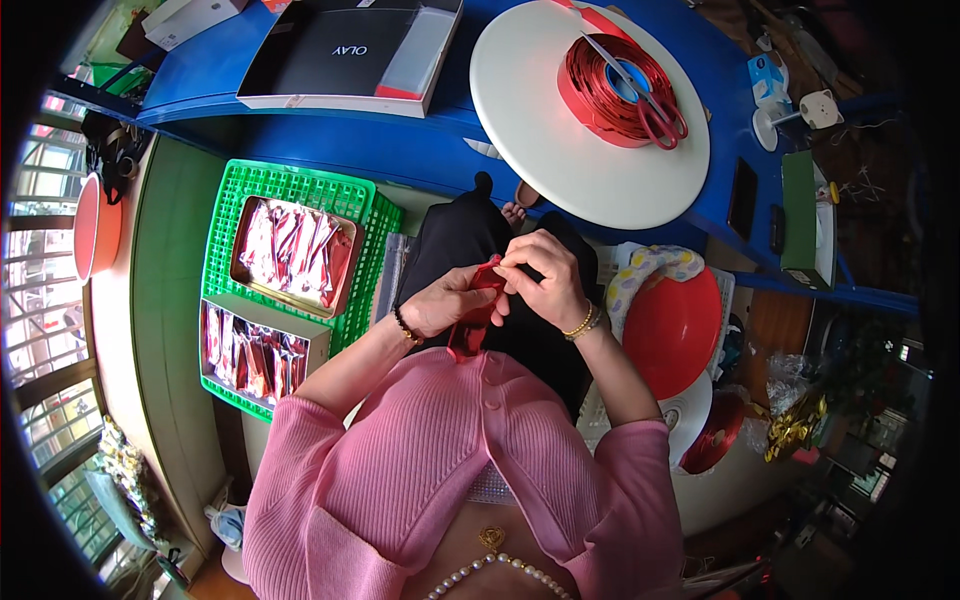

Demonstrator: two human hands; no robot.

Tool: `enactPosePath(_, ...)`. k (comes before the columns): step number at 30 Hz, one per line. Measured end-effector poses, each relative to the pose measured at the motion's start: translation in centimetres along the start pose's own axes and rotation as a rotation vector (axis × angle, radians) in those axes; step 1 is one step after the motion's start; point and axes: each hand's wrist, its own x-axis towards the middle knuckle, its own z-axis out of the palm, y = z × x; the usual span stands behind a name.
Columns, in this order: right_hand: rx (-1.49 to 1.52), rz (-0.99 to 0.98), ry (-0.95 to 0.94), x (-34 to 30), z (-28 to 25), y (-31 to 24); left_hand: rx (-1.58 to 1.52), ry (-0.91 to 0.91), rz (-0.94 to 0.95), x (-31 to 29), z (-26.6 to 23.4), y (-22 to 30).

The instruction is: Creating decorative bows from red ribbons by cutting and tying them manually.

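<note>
Evidently, the left hand grips the shiny red foil piece over the lap, while the right hand pinches its upper end; holding the left steady and working with light, small fingertip movements should best avoid creasing.
</note>
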Motion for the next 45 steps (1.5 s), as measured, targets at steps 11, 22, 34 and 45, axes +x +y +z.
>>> enactPosePath(11, 0.226, 0.495, 0.227, -1.0, 4.9, 0.0, 1.17, 0.611, 0.527, 3.1, -1.7, -1.5)
enactPosePath(22, 0.111, 0.262, 0.061, 0.0, 3.3, 0.8, 1.188, 0.326, 0.372, 0.4, -1.2, 1.6)
enactPosePath(34, -0.125, 0.041, -0.003, 0.7, 1.1, 0.2, 0.087, -0.039, 0.018, 1.3, -2.8, 1.1)
enactPosePath(45, 0.293, 0.454, 0.254, -3.6, 6.5, 0.2, 0.709, 0.514, 0.331, 2.2, 0.1, -5.1)
